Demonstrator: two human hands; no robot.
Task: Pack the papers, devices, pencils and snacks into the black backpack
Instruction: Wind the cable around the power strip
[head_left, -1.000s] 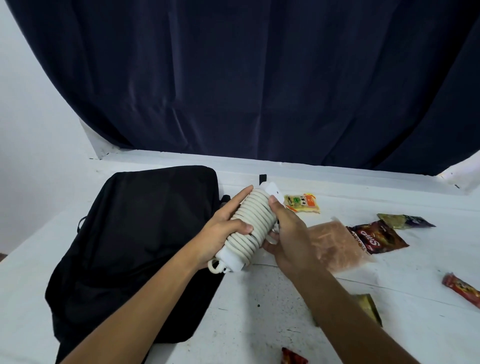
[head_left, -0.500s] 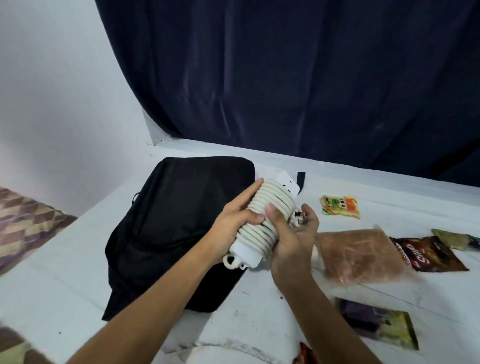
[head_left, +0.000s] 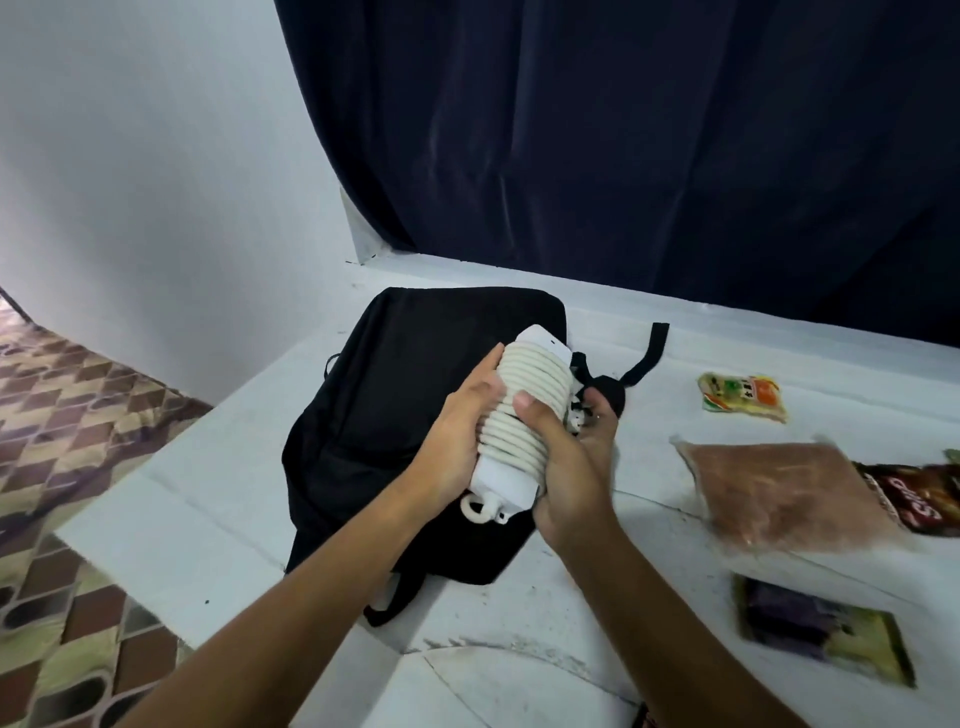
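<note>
On my feed the black backpack (head_left: 415, 415) lies flat on the white table (head_left: 171, 509), and just above its right edge my left hand (head_left: 457, 436) curls round the white cord-wrapped charger (head_left: 519, 415). My right hand (head_left: 566, 467) grips its other side, thumb pressed on the coils. Further right lie a clear brown packet (head_left: 779, 493) and a red snack bag (head_left: 924, 499).

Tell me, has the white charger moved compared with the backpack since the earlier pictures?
Yes, slightly left: the charger, held by both hands, now overlaps the backpack more, no longer past its right edge.
</note>
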